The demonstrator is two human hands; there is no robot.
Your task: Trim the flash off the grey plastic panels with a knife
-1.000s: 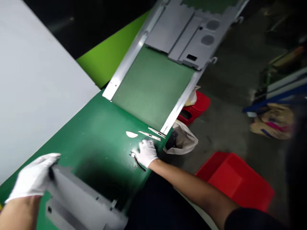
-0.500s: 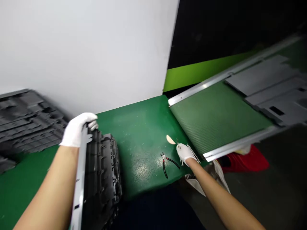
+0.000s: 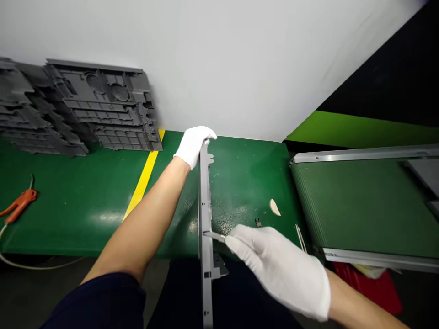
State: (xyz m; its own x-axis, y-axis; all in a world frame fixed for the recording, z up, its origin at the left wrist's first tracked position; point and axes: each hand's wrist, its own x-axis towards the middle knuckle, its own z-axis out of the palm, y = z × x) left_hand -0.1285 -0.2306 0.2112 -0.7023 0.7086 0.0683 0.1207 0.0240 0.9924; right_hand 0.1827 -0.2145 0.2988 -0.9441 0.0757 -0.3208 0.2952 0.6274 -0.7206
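From the head camera I see the left hand [image 3: 194, 145], in a white glove, closed over the far top end of a grey panel [image 3: 205, 205]. The panel stands on its edge, so I see it as a narrow strip running from the hand down toward the bottom of the frame. It sits over the near part of the green counter [image 3: 85, 201], about the middle of the view. The right hand [image 3: 277, 269], also gloved, is low and right of the panel, its fingers pinched on a thin tool [image 3: 214, 236] whose tip touches the panel's right side about halfway along. I cannot tell what kind of tool it is. Right of the panel, a beige crescent piece [image 3: 274, 207] and a small dark bit [image 3: 258, 223] lie on the counter, amid scattered shavings. Further right is a ribbed green conveyor belt [image 3: 360, 205] with metal rails, and a red bin [image 3: 373, 285] shows beneath it. A yellow line [image 3: 142, 183] crosses the counter left of my arm. At the far left, a stack of grey panels [image 3: 103, 107] leans against the white wall, and an orange tool [image 3: 18, 203] lies near the counter's left end.
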